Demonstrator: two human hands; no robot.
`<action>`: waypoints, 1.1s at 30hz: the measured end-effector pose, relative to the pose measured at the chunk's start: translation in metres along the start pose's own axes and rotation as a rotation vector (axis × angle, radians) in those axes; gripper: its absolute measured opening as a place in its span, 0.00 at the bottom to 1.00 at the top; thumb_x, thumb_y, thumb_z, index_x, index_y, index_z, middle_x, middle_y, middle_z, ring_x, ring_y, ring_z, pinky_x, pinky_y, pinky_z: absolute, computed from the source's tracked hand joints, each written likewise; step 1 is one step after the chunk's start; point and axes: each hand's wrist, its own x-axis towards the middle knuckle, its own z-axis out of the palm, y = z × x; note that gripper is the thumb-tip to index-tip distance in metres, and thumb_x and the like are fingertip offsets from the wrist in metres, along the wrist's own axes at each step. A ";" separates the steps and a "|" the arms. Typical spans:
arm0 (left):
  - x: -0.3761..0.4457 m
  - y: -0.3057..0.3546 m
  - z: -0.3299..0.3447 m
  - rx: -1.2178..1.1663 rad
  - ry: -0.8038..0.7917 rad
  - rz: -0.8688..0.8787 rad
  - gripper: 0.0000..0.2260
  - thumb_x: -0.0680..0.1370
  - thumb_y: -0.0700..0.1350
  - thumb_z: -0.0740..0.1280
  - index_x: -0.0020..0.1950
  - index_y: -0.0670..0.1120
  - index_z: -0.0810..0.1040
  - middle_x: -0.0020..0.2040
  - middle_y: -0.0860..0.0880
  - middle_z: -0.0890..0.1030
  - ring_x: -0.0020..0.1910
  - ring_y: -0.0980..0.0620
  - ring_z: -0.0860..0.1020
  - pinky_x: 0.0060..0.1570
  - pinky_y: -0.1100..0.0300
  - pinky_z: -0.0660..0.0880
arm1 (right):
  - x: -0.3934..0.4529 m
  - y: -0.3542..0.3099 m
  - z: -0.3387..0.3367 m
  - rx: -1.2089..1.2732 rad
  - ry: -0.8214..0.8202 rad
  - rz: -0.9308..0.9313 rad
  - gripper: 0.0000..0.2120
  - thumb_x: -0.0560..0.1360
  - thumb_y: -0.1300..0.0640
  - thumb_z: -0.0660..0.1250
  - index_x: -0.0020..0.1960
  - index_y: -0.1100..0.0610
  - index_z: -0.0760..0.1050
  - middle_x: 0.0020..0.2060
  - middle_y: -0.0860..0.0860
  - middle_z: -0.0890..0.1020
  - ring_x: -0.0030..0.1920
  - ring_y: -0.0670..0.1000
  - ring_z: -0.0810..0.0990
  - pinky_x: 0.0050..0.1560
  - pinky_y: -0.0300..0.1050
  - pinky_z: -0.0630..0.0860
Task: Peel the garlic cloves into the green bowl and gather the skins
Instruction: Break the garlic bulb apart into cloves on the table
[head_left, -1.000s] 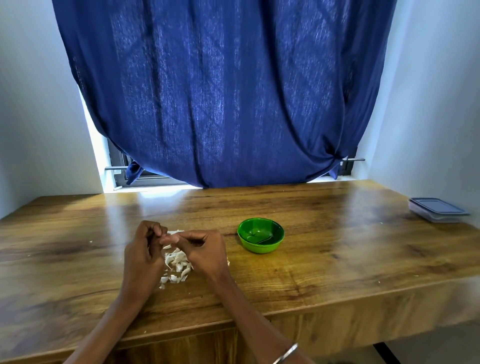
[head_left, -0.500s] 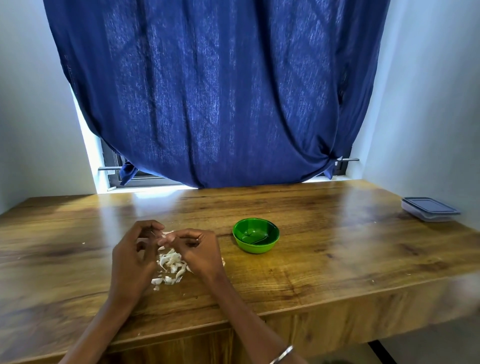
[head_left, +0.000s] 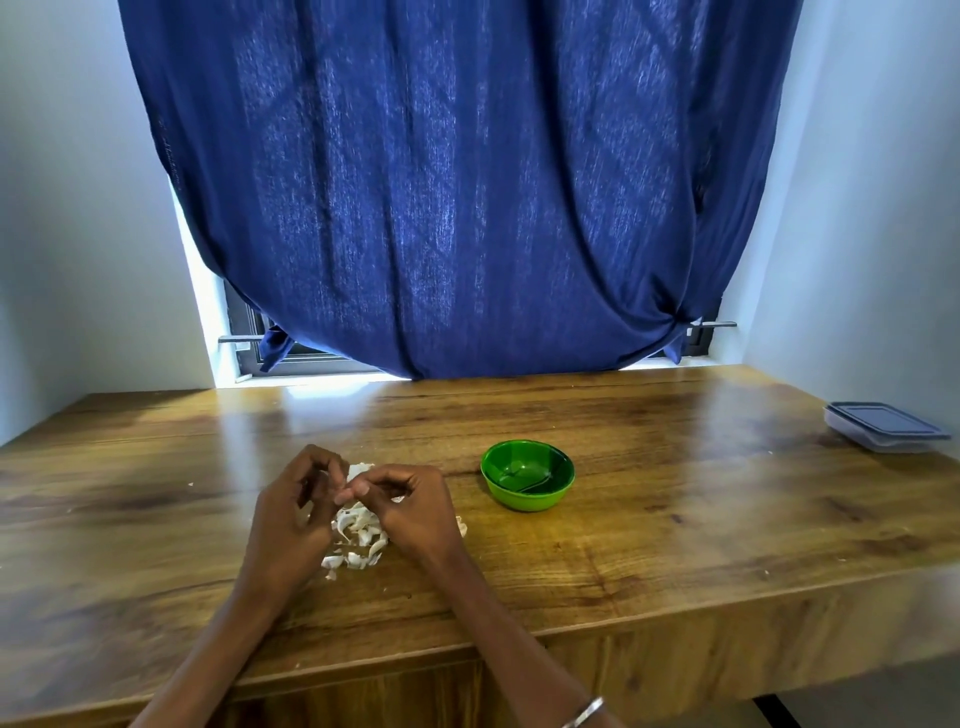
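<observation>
Over the garlic skins (head_left: 358, 535) on the counter (head_left: 649, 519), left hand (head_left: 291, 514) and right hand (head_left: 410, 512) curl fingertip to fingertip; any clove between them, and its axis, is hidden. Green bowl (head_left: 527, 475) sits right.

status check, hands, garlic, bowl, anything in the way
Left hand and right hand pinch a garlic clove above the skin pile. Green bowl right of the hands, path clear. Lidded container at far right.
</observation>
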 end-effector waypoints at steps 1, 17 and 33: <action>0.000 -0.001 0.001 -0.009 0.008 -0.003 0.17 0.74 0.27 0.70 0.44 0.48 0.72 0.39 0.49 0.79 0.43 0.38 0.80 0.42 0.47 0.77 | 0.000 0.001 0.000 -0.001 0.002 0.009 0.06 0.76 0.61 0.71 0.47 0.59 0.87 0.43 0.52 0.88 0.47 0.48 0.86 0.54 0.45 0.81; 0.013 0.004 0.008 0.012 0.088 -0.046 0.14 0.75 0.28 0.70 0.47 0.47 0.76 0.42 0.52 0.80 0.39 0.53 0.78 0.38 0.63 0.74 | 0.005 0.001 -0.001 0.187 0.046 0.148 0.09 0.76 0.57 0.74 0.52 0.61 0.86 0.45 0.56 0.88 0.43 0.53 0.86 0.40 0.43 0.80; 0.010 -0.007 -0.006 0.126 -0.117 0.038 0.18 0.70 0.27 0.69 0.44 0.49 0.71 0.38 0.48 0.79 0.34 0.52 0.76 0.34 0.55 0.71 | 0.000 -0.003 -0.003 -0.066 0.017 0.070 0.04 0.70 0.63 0.79 0.44 0.60 0.86 0.38 0.48 0.87 0.39 0.41 0.85 0.43 0.34 0.79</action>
